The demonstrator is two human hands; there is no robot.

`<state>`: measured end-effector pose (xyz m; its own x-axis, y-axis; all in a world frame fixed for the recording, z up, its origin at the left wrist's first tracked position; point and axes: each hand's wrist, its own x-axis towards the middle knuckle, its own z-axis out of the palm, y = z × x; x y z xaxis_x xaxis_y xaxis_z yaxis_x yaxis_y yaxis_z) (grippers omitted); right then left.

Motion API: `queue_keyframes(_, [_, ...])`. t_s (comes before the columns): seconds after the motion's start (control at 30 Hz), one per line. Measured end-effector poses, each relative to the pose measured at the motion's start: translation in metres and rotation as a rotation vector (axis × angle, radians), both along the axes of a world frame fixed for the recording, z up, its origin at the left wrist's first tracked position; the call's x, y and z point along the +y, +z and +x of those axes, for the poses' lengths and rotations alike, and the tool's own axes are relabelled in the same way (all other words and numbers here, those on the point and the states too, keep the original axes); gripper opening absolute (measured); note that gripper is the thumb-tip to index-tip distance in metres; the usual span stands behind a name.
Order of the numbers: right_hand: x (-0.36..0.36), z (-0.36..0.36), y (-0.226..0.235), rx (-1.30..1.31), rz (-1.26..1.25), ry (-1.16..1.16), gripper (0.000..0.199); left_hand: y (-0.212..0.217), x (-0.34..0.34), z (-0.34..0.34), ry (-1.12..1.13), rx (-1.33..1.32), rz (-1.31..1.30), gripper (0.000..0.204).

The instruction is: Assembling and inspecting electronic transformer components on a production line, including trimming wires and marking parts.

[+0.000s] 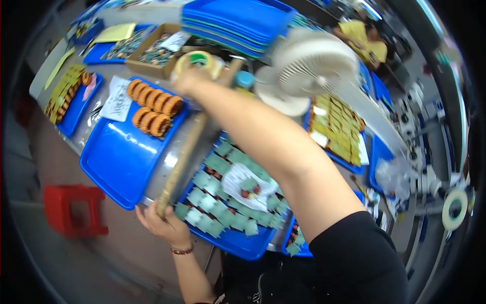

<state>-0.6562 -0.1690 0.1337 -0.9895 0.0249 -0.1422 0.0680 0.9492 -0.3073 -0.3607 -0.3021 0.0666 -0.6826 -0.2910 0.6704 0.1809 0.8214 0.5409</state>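
Note:
My left hand (164,225) is at the table's front edge, its fingers around the near end of a long tan strip (179,169). The strip runs away from me between two blue trays; its exact kind cannot be told. My right hand (192,81) is stretched far across the table, blurred, beside a yellow tape roll (202,60) with a green core. Its fingers are hidden. On the left tray (114,167) orange copper-wound ring coils (154,101) stand in rows. Under my right arm, the other tray (248,245) bears many green square boards (210,205) and a white paper (248,185).
A white fan (316,66) stands beyond my right arm, near stacked blue trays (233,25). Boxes of small parts (157,50) lie at the back. Another tray carries yellow-green boards (336,129). A red stool (76,210) is on the floor. A person in yellow (364,43) sits far right.

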Motion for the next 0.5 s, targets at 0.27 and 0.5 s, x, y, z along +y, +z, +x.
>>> queue_keyframes(0.27, [0.060, 0.201, 0.091, 0.573, -0.040, 0.448, 0.082, -0.011, -0.010, -0.012, 0.031, 0.156, -0.003, 0.033])
queue_keyframes(0.5, [0.165, 0.388, 0.103, 0.784, -0.053, 0.340, 0.069, -0.008, -0.008, -0.004, 0.056, 0.091, 0.008, 0.034])
